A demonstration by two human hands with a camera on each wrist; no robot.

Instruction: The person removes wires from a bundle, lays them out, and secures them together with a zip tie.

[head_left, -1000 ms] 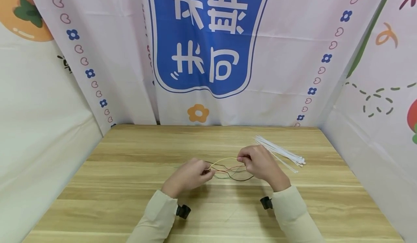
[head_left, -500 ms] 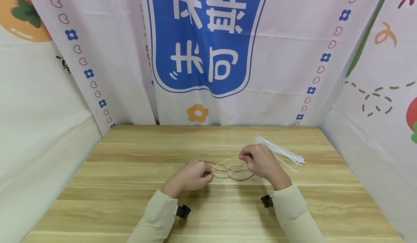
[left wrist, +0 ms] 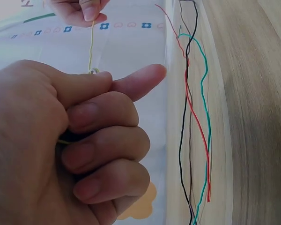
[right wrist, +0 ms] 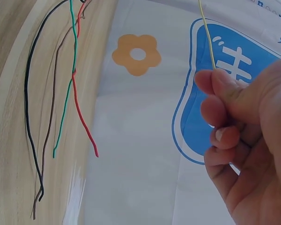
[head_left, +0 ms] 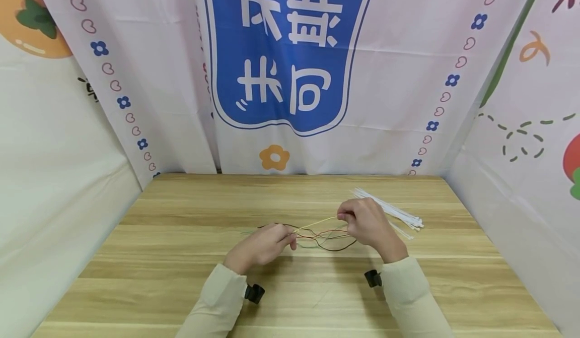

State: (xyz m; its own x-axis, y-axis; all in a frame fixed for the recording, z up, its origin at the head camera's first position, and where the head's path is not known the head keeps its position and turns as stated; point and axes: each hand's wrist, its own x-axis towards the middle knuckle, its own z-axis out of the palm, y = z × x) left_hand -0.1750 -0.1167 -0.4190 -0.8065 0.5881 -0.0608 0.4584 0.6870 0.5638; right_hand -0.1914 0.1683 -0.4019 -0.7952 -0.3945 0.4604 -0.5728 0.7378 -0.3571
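A yellow wire (head_left: 317, 222) stretches nearly straight between the two hands, above the table. My left hand (head_left: 265, 245) pinches it between thumb and forefinger; in the left wrist view a small coil of yellow shows at the fingertips of that hand (left wrist: 98, 136), the other fingers curled. The right hand (head_left: 369, 224) pinches the other part; in the right wrist view the wire (right wrist: 208, 37) runs up from the thumb and forefinger of the hand (right wrist: 253, 126). Under the hands lie loose wires: black (left wrist: 181, 154), red (left wrist: 201, 131), green (left wrist: 203, 89) and brown (right wrist: 54, 89).
A bundle of white cable ties (head_left: 394, 209) lies on the wooden table (head_left: 290, 297) behind and right of the right hand. Printed fabric (head_left: 394, 86) hangs behind the table and along both sides. Each wrist wears a small black camera (head_left: 255, 293).
The right hand has moved slightly right and away from the body. The yellow wire, earlier arched, is now nearly straight. The left hand has stayed almost in place, its fingers shifted a little.
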